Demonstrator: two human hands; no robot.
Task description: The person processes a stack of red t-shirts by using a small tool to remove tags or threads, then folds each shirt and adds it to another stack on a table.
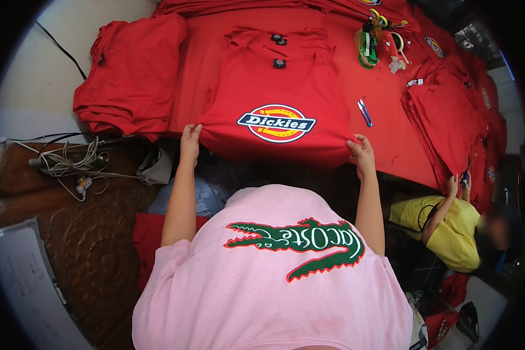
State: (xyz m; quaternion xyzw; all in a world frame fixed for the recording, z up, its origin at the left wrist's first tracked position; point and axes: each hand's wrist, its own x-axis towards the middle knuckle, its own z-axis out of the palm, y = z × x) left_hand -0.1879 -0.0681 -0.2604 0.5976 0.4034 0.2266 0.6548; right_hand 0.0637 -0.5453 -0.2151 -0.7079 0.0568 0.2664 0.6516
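A red T-shirt [280, 87] lies front up on the table, with a coloured oval logo [277, 123] across its chest. My left hand [191, 143] pinches its near left edge, and my right hand [361, 153] grips the near right edge. Between them the cloth is drawn wide and hangs slightly over the table's front. More red shirts [239, 38] are stacked beneath it, their dark neck labels showing at the far end. To the right of the shirt lie blue-handled thread snips [364, 112], apart from my hand.
A folded red pile [131, 70] sits at the left on the red-covered table [385, 137]. Tape dispensers [367, 49] stand at the back right. On the right, a person in yellow [455, 233] handles another red stack [446, 116]. Coiled cables [73, 160] hang at the lower left.
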